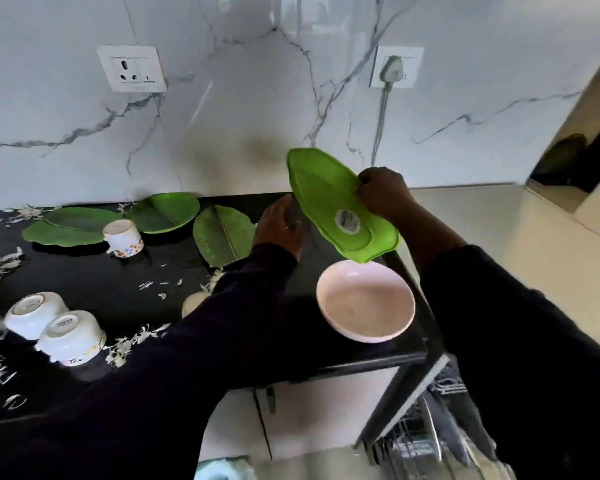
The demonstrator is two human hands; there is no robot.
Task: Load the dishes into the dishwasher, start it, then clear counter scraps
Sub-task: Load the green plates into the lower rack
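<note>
My right hand [381,194] grips the edge of a green leaf-shaped plate [329,206], tilted up above the counter with its stickered underside toward me. My left hand [279,228] hovers just left of it, fingers relaxed, holding nothing. A pink bowl [366,301] sits upright on the black counter [90,275] below the plate. Three more green leaf plates [222,233], [167,211], [66,225] lie further left. A floral cup [123,237] lies on its side. Two white bowls [33,313], [71,336] stand upside down at front left.
White scraps [125,346] litter the counter. The open dishwasher's wire rack [426,431] shows at bottom right below the counter's end. A marble wall with two sockets [132,69], [395,67] stands behind; a cord hangs from the right one.
</note>
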